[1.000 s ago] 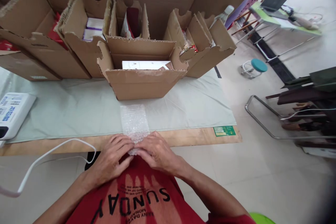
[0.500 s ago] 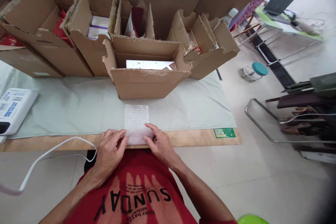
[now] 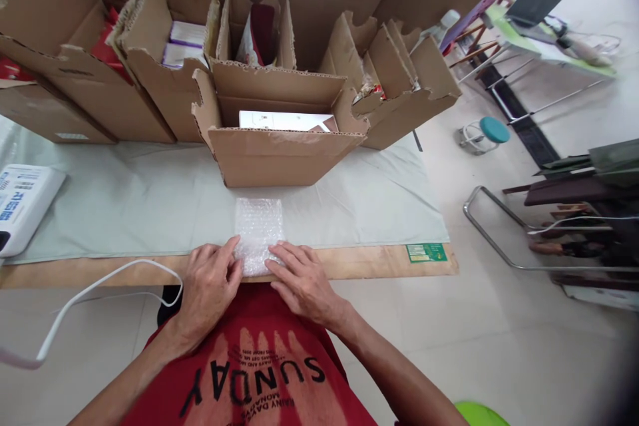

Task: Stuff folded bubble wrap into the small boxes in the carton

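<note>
A folded piece of clear bubble wrap (image 3: 258,223) lies flat at the front edge of the table, its near part over the bare wooden strip. My left hand (image 3: 210,283) grips its left edge, the index finger and thumb at the side and the other fingers curled. My right hand (image 3: 302,279) lies over the right side of the wrap with its fingers stretched out and resting on it. Whether anything is inside the wrap I cannot tell.
Behind the wrap stands an open cardboard box (image 3: 279,160) holding a white box (image 3: 284,121). More cardboard bins (image 3: 164,93) with packets line the back. A white device (image 3: 27,203) sits at the left, and a white cable (image 3: 100,279) loops near the front edge.
My right hand has gone from holding the wrap's right edge between thumb and fingers to lying flatter across it. My left index finger has moved slightly up along the left edge.
</note>
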The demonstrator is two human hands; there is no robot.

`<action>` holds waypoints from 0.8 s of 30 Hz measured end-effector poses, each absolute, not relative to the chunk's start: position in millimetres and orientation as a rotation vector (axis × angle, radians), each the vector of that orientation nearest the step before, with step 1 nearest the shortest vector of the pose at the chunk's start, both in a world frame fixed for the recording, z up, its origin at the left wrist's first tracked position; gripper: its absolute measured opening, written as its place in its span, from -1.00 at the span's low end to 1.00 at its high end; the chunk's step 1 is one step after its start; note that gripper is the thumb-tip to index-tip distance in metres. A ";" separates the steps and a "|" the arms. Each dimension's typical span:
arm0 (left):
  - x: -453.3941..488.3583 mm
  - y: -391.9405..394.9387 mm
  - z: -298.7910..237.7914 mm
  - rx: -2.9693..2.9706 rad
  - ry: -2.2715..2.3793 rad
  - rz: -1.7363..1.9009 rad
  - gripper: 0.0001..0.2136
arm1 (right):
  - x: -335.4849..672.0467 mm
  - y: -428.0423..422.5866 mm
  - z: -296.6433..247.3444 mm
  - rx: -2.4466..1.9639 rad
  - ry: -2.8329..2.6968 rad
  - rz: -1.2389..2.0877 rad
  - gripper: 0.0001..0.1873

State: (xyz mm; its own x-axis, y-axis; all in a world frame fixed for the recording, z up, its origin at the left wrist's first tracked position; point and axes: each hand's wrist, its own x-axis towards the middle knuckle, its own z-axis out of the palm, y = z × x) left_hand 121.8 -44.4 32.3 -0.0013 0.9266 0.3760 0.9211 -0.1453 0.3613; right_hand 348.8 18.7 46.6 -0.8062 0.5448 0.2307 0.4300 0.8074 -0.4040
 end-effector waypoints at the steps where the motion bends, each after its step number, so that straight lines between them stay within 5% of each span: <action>1: 120.6 -45.2 34.2 2.226 2.025 0.863 -0.69 | 347.5 21.4 45.0 -0.729 -2.664 0.490 -0.70; 7: 112.5 -54.0 47.0 2.329 1.689 0.923 -0.65 | 339.5 39.3 43.5 -0.684 -2.551 0.599 -0.74; 13: 110.3 -37.9 35.4 2.106 1.717 0.985 -0.82 | 330.1 52.6 47.1 -0.819 -2.391 0.793 -0.75; 24: 115.5 -9.6 34.3 1.777 1.960 0.974 -0.76 | 325.1 48.3 42.0 -0.766 -2.650 0.411 -0.73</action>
State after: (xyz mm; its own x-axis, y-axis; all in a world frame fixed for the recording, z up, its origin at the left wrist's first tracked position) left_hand 115.5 -9.6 34.3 -0.1745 0.9633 0.2041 0.7443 -0.0067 0.6678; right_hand 325.1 48.3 42.0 -0.7923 0.5566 0.2497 0.4550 0.8118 -0.3659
